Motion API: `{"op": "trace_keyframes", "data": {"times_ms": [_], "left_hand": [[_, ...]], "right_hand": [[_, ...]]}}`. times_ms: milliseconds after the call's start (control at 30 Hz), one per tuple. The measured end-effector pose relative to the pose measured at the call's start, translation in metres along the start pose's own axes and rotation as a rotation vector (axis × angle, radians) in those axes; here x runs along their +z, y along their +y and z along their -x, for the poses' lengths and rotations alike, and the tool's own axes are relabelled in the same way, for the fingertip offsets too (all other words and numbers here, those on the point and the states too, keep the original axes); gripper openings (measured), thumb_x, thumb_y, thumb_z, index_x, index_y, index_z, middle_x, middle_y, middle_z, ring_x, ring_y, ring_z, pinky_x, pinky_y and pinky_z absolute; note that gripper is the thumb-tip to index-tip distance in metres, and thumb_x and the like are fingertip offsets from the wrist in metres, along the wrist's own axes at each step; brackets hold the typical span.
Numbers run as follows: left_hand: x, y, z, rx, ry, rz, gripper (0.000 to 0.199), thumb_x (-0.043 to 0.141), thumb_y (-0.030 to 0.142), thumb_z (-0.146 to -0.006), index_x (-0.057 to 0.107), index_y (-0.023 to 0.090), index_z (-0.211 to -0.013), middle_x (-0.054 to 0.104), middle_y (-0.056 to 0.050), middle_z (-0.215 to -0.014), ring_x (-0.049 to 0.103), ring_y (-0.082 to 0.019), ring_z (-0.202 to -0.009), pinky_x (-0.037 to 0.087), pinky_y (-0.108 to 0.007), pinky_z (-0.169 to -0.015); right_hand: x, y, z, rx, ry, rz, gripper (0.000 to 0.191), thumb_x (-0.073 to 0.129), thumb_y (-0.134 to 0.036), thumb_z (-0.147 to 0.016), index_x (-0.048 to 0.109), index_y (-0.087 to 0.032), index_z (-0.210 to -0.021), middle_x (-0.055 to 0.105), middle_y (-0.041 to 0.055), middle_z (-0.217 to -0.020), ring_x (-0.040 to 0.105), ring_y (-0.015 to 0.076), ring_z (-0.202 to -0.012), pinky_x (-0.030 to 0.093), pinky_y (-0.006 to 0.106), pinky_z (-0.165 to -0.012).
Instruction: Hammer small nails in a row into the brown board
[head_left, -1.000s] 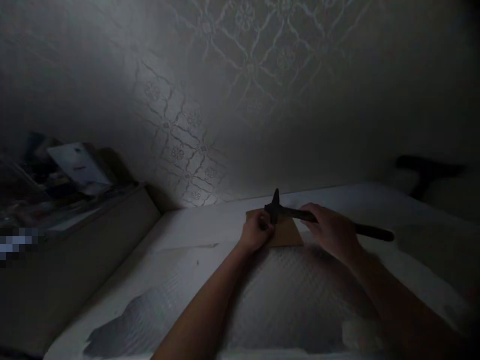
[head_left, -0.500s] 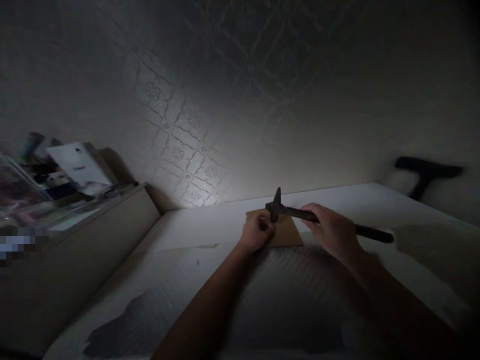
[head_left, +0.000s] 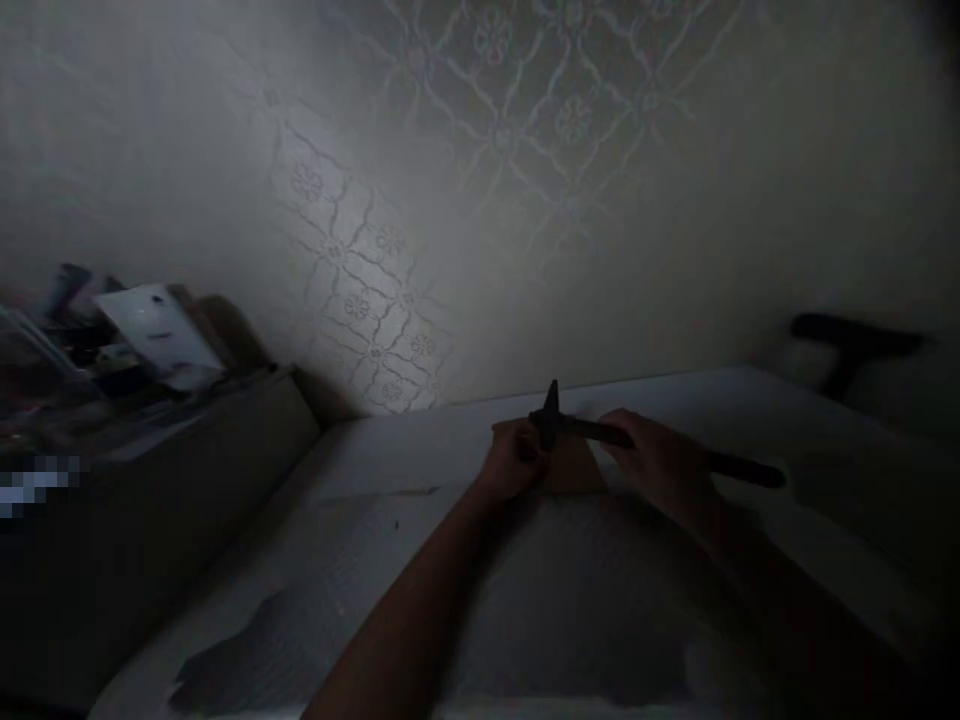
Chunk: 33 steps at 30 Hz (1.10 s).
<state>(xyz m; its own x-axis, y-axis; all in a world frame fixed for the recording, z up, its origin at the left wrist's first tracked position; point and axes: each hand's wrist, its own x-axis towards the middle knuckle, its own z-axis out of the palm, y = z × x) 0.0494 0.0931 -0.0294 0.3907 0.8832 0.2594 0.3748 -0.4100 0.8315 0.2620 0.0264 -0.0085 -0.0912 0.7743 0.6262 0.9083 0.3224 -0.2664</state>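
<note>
My right hand point(head_left: 664, 455) is wrapped round the handle of a hammer point(head_left: 596, 430), gripping it at mid-length. The hammer's dark head lies to the left, close beside the fingers of my left hand point(head_left: 514, 460). That left hand is closed in a pinch over a flat brown board point(head_left: 574, 468). Whatever sits between its fingertips is too dark and small to name. Beneath the board is a white table point(head_left: 420, 455).
A low cabinet point(head_left: 225, 440) at the left bears a white box point(head_left: 161, 330) and blurred clutter. Behind the table rises a patterned wall point(head_left: 360, 200). A dark T-shaped object point(head_left: 855, 340) stands at the right. Grey worn patches mark the table's near part.
The hammer's head has shifted very slightly down and left, near my left fingers. Light on the scene has changed: the wall is brighter, the table and hands darker.
</note>
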Motion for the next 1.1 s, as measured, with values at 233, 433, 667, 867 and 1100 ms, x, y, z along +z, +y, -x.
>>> {"op": "trace_keyframes", "data": {"times_ms": [233,433,667,867,1100], "left_hand": [[-0.0025,0.0014,0.0003,-0.012,-0.015,-0.040,0.042,0.067,0.007,-0.065,0.052,0.018,-0.103,0.062,0.001,-0.085,0.059,-0.012,-0.078,0.046,-0.024,-0.073],[-0.0027,0.0007,0.0002,-0.002,-0.023,-0.002,0.039,0.066,0.007,-0.065,0.053,0.017,-0.100,0.061,0.000,-0.084,0.059,-0.013,-0.080,0.046,-0.024,-0.075],[-0.0037,0.0018,0.0002,0.007,-0.038,0.004,0.036,0.066,0.007,-0.065,0.052,0.017,-0.097,0.061,0.000,-0.082,0.059,-0.013,-0.078,0.046,-0.024,-0.073],[-0.0031,0.0003,0.0003,-0.004,-0.008,0.010,0.034,0.067,0.009,-0.065,0.053,0.018,-0.094,0.060,0.001,-0.081,0.058,-0.013,-0.077,0.046,-0.025,-0.073],[-0.0036,0.0004,-0.0001,0.015,-0.027,0.027,0.035,0.065,0.007,-0.063,0.052,0.018,-0.093,0.060,0.001,-0.082,0.058,-0.012,-0.076,0.045,-0.024,-0.073]], "right_hand": [[0.0014,0.0006,0.0005,0.009,-0.038,-0.010,0.017,0.048,-0.021,-0.085,0.057,-0.024,-0.099,0.068,0.0025,-0.090,0.064,0.0197,-0.081,0.041,0.028,-0.065],[0.0016,0.0003,0.0007,0.017,-0.014,-0.034,0.018,0.048,-0.021,-0.085,0.057,-0.024,-0.100,0.068,0.0025,-0.091,0.063,0.0196,-0.083,0.041,0.028,-0.066],[0.0008,-0.0007,0.0008,0.043,0.002,-0.017,0.019,0.050,-0.021,-0.082,0.059,-0.026,-0.098,0.068,0.0010,-0.088,0.064,0.0191,-0.078,0.040,0.027,-0.061],[0.0017,-0.0001,0.0009,0.035,0.022,-0.024,0.020,0.050,-0.022,-0.083,0.058,-0.026,-0.101,0.069,0.0018,-0.092,0.064,0.0196,-0.081,0.041,0.028,-0.063],[0.0011,-0.0010,0.0021,0.054,0.007,-0.012,0.018,0.049,-0.021,-0.083,0.058,-0.026,-0.099,0.068,0.0012,-0.089,0.064,0.0189,-0.079,0.039,0.026,-0.061]]}}
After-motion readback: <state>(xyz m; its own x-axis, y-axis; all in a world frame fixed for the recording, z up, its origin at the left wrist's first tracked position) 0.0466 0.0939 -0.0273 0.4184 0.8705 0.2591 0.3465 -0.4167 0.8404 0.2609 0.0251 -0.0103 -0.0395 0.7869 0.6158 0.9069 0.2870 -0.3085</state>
